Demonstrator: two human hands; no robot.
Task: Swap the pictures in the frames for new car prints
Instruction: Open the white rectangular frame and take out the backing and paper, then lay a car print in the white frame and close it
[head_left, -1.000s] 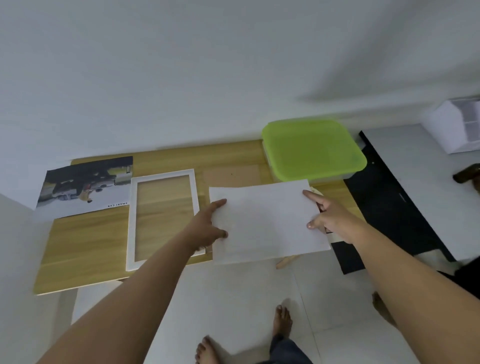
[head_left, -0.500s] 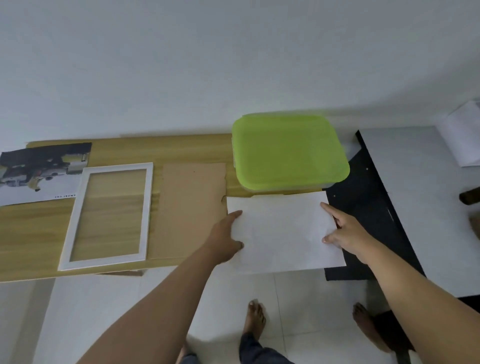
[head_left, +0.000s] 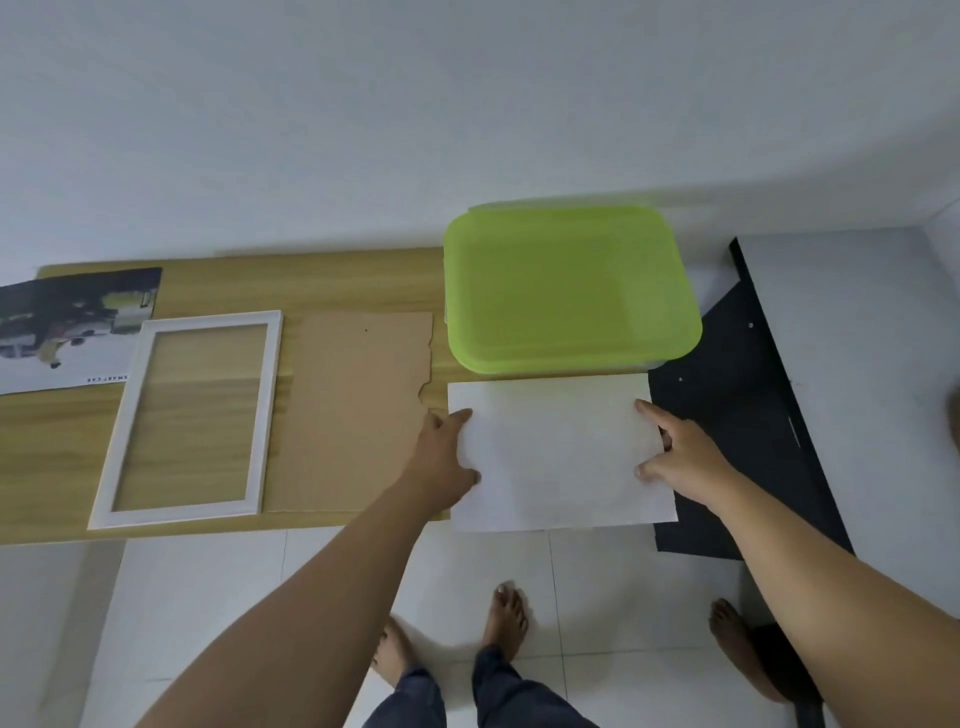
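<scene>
I hold a white sheet (head_left: 556, 452), blank side up, by both side edges over the table's right front corner. My left hand (head_left: 444, 460) grips its left edge and my right hand (head_left: 680, 454) grips its right edge. An empty white picture frame (head_left: 192, 418) lies flat on the wooden table (head_left: 47, 457). To the frame's right lies its brown backing board (head_left: 353, 410). A car print (head_left: 67, 327) lies at the table's far left, face up.
A box with a lime-green lid (head_left: 566, 291) stands on the table's back right, just beyond the sheet. A black panel (head_left: 748, 410) lies to the right of the table. My bare feet (head_left: 506, 623) stand on the white tiled floor; another person's foot (head_left: 737, 649) is at lower right.
Both hands have carried the white sheet to the right, off the backing board and toward the table's right front corner. The backing board is now uncovered.
</scene>
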